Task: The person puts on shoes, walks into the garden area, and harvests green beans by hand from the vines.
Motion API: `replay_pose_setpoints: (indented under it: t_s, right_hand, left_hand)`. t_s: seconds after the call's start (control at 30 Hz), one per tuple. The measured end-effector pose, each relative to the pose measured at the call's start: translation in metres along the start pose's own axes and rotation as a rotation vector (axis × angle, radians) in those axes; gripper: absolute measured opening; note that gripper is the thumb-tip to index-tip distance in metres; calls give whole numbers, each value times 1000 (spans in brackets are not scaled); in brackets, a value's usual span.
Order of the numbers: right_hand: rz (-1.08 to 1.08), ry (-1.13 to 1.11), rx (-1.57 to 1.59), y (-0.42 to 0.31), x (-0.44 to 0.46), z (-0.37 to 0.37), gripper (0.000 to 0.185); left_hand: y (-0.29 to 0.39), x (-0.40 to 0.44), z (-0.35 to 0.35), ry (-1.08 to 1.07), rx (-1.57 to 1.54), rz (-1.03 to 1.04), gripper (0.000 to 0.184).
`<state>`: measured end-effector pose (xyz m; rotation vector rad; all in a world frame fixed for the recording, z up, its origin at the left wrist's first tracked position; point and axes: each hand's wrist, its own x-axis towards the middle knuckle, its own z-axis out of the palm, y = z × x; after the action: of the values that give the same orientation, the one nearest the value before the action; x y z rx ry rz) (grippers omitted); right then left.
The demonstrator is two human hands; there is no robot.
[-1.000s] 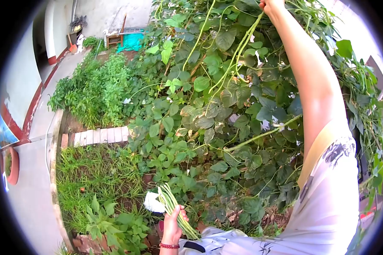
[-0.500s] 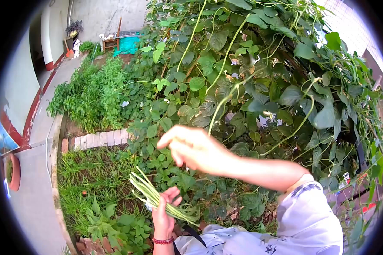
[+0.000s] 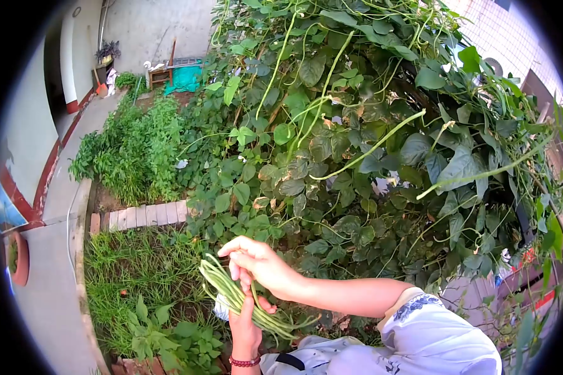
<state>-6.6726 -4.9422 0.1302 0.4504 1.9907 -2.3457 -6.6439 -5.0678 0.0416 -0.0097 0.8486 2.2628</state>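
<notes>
My left hand (image 3: 246,328), with a red bead bracelet at the wrist, is closed around a bundle of long green beans (image 3: 222,281). The beans stick out on both sides of the fist, their upper ends bent over. Just above it my right hand (image 3: 256,265) is at the bundle, fingers curled, with a strand of bean showing beneath its palm. Its fingertips lie close to the bundle's upper end. Something whitish (image 3: 221,307) shows behind the bundle, too hidden to name. More long beans (image 3: 378,147) hang on the leafy vines (image 3: 331,206) in front of me.
Grass (image 3: 144,269) and low leafy plants (image 3: 181,344) grow at the left, edged by a brick strip (image 3: 147,214). A concrete path (image 3: 50,281) with a plant pot (image 3: 20,259) runs beside a wall. Farther back are a teal cloth (image 3: 184,78) and an orange shovel (image 3: 101,89).
My right hand has come down and left from the vines to the bundle in my left hand. Hanging beans on the vine have swung to the right. The bundle's upper ends look more bent.
</notes>
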Motion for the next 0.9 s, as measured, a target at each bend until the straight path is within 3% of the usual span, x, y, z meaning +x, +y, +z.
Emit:
replay_pose_setpoints:
  t_s: [0.13, 0.2, 0.4, 0.53, 0.63, 0.73, 0.8, 0.9]
  right_hand:
    - [41, 74, -143, -1, 8, -11, 25]
    - [-59, 105, -270, 6, 18, -37, 25]
    - [-39, 468, -347, -1, -3, -126, 20]
    - [61, 626, -453, 43, -36, -179, 20]
    - [175, 629, -584, 93, -61, -210, 19]
    - [170, 423, -1365, 138, -93, -229, 23]
    - [322, 313, -1742, 144, -114, -217, 28]
    - [461, 326, -1835, 168, -145, -234, 33]
  left_hand:
    - [2, -5, -12, -118, 81, -79, 25]
    - [1, -15, -26, -114, 126, -89, 21]
    - [19, -61, -108, 216, -56, 63, 18]
    - [44, -98, -162, 411, -112, 191, 14]
    - [61, -117, -175, 428, -157, 309, 10]
    - [71, -135, -186, 492, -131, 364, 12]
    - [73, -144, -193, 511, -133, 371, 12]
    - [78, -150, -199, 517, -124, 350, 12]
